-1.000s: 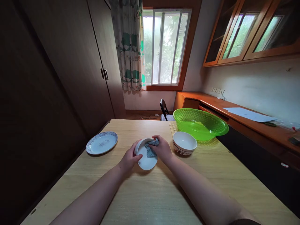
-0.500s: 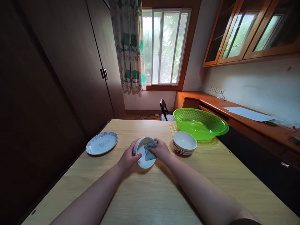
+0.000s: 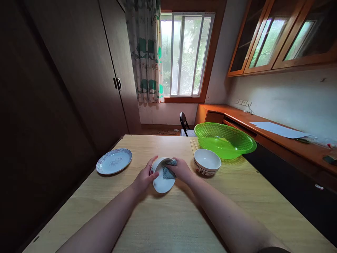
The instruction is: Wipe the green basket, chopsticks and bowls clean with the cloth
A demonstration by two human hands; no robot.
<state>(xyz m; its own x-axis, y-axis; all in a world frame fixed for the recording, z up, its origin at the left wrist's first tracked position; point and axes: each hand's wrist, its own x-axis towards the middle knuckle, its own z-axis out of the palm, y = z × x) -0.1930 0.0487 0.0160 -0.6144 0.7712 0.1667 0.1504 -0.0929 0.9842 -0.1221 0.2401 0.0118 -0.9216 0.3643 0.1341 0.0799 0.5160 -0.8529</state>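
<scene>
My left hand (image 3: 144, 178) grips the left rim of a white bowl (image 3: 161, 182), which is tilted toward me above the wooden table (image 3: 168, 218). My right hand (image 3: 180, 169) is closed on a blue-grey cloth (image 3: 167, 171) and presses it inside the bowl near the upper rim. Part of the cloth is hidden under my fingers.
A second white bowl (image 3: 207, 161) stands just right of my hands. Behind it sits a green plastic basket (image 3: 225, 139) with chopsticks (image 3: 194, 144) beside it. A blue-patterned plate (image 3: 114, 161) lies at the left. A dark chair (image 3: 184, 123) stands beyond the table's far edge.
The bowl has been turned and tilted more steeply in my left hand. My right hand with the cloth has shifted slightly left along the rim.
</scene>
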